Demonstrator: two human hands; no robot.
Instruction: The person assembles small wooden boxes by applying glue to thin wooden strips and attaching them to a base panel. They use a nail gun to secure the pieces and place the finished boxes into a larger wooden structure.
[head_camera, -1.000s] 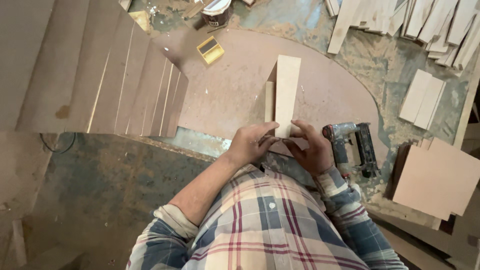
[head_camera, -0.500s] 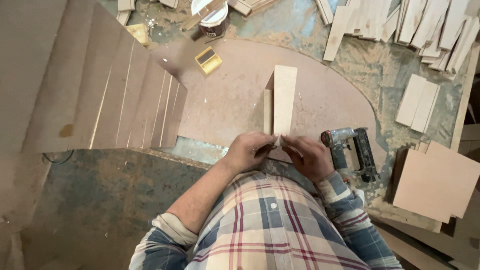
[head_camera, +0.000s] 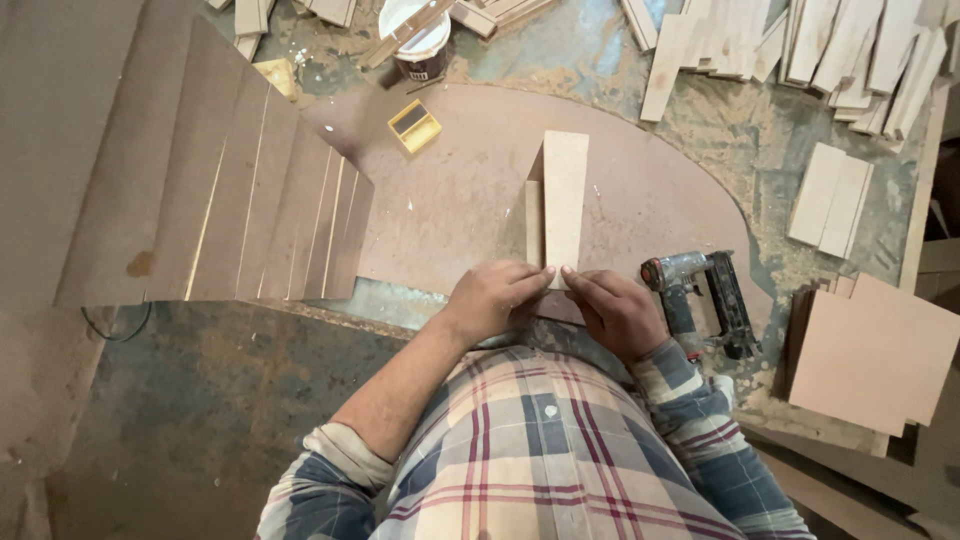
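A pale rectangular board piece (head_camera: 565, 200) stands on a large rounded brown panel (head_camera: 450, 200), with a narrower strip (head_camera: 534, 222) set against its left side. My left hand (head_camera: 495, 295) and my right hand (head_camera: 612, 308) both press on the near end of the board piece, fingertips meeting at its lower edge. A nail gun (head_camera: 700, 298) lies on the panel just right of my right hand.
Brown boards (head_camera: 240, 180) fan out at the left. A small yellow box (head_camera: 414, 125) and a white tub (head_camera: 420, 40) sit at the back. Pale wood offcuts (head_camera: 820, 50) pile up top right; square panels (head_camera: 870, 350) are stacked at right.
The view has drifted slightly, so the board and hands appear a little lower in the frame. Both hands stay on the board's near end, fingertips now closer together.
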